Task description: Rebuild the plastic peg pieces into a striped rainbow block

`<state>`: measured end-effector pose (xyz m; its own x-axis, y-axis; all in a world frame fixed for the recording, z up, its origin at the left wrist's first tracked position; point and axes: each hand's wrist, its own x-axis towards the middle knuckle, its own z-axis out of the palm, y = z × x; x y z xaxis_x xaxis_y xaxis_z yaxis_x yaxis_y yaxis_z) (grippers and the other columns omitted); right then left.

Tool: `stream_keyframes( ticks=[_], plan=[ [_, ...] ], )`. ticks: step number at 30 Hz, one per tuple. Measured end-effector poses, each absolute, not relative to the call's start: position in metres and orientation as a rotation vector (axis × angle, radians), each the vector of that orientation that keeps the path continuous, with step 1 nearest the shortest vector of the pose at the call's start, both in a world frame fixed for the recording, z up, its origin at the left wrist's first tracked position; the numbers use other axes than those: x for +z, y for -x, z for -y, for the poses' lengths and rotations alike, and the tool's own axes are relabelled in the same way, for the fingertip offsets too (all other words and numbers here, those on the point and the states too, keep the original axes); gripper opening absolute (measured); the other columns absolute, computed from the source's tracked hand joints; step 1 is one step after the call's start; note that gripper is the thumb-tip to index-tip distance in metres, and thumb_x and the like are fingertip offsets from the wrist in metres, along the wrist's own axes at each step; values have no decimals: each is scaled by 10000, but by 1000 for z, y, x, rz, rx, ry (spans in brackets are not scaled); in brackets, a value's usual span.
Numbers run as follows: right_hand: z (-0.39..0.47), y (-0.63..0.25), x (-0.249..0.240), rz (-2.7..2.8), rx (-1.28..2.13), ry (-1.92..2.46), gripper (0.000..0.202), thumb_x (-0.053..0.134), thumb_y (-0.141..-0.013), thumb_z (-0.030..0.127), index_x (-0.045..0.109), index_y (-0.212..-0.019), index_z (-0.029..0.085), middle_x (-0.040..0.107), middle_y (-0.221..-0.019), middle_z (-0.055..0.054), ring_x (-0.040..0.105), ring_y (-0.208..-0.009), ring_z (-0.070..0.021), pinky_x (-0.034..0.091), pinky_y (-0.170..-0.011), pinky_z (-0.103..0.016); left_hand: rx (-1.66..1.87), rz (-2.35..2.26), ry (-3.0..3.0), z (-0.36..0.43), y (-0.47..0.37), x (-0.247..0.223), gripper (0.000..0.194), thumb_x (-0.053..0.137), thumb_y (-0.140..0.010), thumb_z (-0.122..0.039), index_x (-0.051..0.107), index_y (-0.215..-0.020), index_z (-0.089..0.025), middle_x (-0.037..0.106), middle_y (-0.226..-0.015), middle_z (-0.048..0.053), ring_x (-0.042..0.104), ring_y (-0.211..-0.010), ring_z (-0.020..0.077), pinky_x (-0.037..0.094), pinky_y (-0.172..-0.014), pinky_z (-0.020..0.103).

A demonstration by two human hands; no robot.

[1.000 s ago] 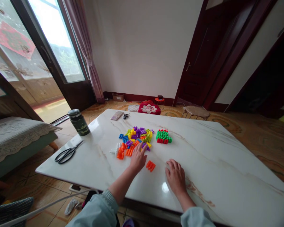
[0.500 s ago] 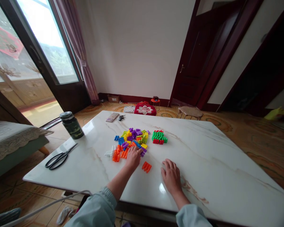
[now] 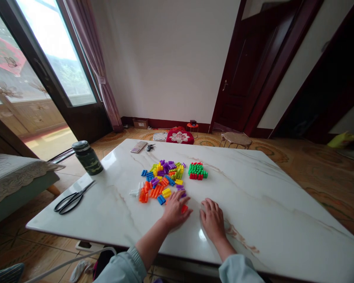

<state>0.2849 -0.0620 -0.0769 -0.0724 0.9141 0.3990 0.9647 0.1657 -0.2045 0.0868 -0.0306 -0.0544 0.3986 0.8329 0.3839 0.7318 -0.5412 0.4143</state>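
My left hand reaches over an orange plastic building block, with thumb and fingers apart. The hand hides part of the block, and I cannot tell whether it touches it. Just beyond the fingertips are purple blocks. A blue block and a yellow block lie left of this hand. My right hand rests palm down on the white marbled table, fingers loosely extended and holding nothing. Ahead of it stands a joined cluster of green and red blocks.
A loose pile of coloured blocks spreads over the table's middle. To the left are black-handled scissors and a camouflage-patterned jar. A phone and keys lie near the far edge. A stool stands beyond.
My left hand has moved from the pile's front edge right and nearer, over the orange block. Blue and yellow blocks it had covered now show. My right hand has stayed put.
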Motion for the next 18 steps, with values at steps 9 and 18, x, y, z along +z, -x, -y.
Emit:
stream_keyframes(
  ticks=[9, 18],
  plan=[
    [63, -284, -77, 2007, -170, 1787, 239, 487, -892, 226, 571, -1116, 233, 559, -1265, -73, 481, -1145, -235, 362, -925, -364, 772, -1292, -2630, 50, -54, -63, 293, 458, -918, -172, 671, -1103, -248, 639, -1226, 96, 499, -1267, 274, 390, -1054, 544],
    [62, -286, -77, 2011, -164, 1769, 235, 492, -890, 237, 575, -1110, 233, 564, -1250, -63, 484, -1126, -230, 368, -919, -353, 929, -1598, -2598, 54, -4, -64, 440, 488, -893, -211, 520, -1331, -235, 524, -1374, 109, 469, -1268, 273, 400, -1058, 491]
  ],
)
